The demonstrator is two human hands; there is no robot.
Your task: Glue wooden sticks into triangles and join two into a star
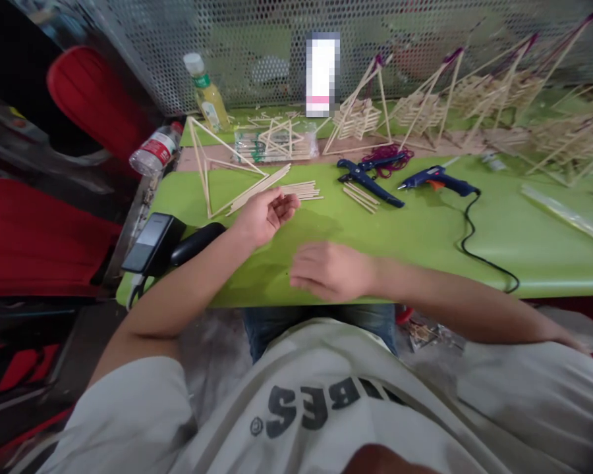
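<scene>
My left hand (269, 216) is palm up over the green table, its fingers loosely curled and apart, with nothing visible in it. Just beyond its fingers lies a small bundle of thin wooden sticks (306, 191); a longer bundle (259, 189) runs behind the wrist. My right hand (329, 268) is back up near the table's front edge, touching no visible object. Its fingers bend down and their tips are hidden. A triangular stick frame (205, 171) stands at the left. Several short sticks (360, 197) lie beside blue-handled pliers (370, 181).
A blue glue gun (437, 179) trails a black cord (469, 227). Stick structures (358, 118) line the back right. At left are a juice bottle (208, 99), a red-labelled bottle (155, 150) and a black device (154, 243). A perforated metal panel (257, 39) rises behind.
</scene>
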